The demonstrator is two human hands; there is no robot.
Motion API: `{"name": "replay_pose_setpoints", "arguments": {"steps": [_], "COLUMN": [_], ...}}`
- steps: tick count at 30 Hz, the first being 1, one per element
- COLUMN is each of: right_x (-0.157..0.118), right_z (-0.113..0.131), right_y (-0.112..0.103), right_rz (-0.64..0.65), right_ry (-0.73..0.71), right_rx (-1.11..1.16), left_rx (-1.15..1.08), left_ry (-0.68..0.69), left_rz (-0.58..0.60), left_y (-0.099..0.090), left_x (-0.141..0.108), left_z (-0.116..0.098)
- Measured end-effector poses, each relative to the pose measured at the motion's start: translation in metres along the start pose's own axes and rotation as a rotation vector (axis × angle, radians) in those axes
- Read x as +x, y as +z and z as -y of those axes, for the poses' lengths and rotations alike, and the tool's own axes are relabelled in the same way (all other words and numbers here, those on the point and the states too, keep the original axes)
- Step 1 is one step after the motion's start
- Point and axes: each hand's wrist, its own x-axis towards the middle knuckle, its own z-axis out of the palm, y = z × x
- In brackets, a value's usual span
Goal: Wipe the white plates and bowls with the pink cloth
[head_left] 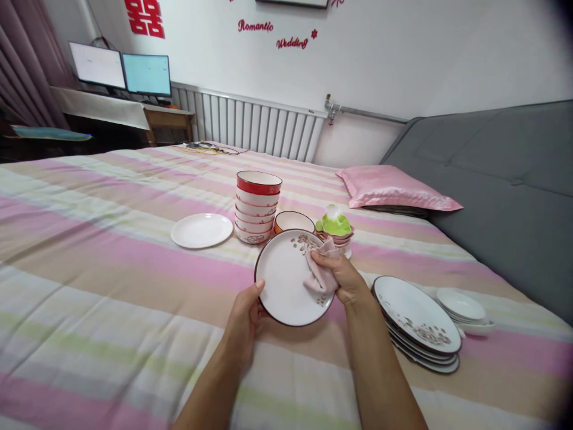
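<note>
One round, glossy white ceramic plate (pixel 286 286) with a dark rim and brown floral print tilts above the striped fabric bedspread (pixel 116 286). The left hand (pixel 244 310) clasps its edge near nine o'clock, thumb on top; the right hand (pixel 348 276), closed at three o'clock, presses a soft, crumpled pink cloth (pixel 320 276) against it. Nested red-and-white bowls (pixel 256 209) rise at eleven o'clock — similar floral plates (pixel 412 307) lie stacked at four.

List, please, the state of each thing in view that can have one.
Held plate: tilted, left hand on its rim
Cloth: crumpled, in right hand
Red-and-white bowls: stacked upright
Orange bowl: upright
White plate: lying flat
Patterned plates: stacked
Small white dishes: stacked
Green dish: atop stack
Monitors: lit
</note>
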Motion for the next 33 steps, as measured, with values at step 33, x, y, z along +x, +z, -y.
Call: {"name": "replay_pose_setpoints", "arguments": {"steps": [33], "right_x": [-0.021], "right_z": [0.006], "right_y": [0.026], "right_rz": [0.323], "right_ry": [-0.148], "right_rx": [-0.374], "left_rx": [-0.146], "left_ry": [0.242], "left_rz": [-0.044], "left_y": [0.012], "left_x": [0.001], "left_z": [0.014]}}
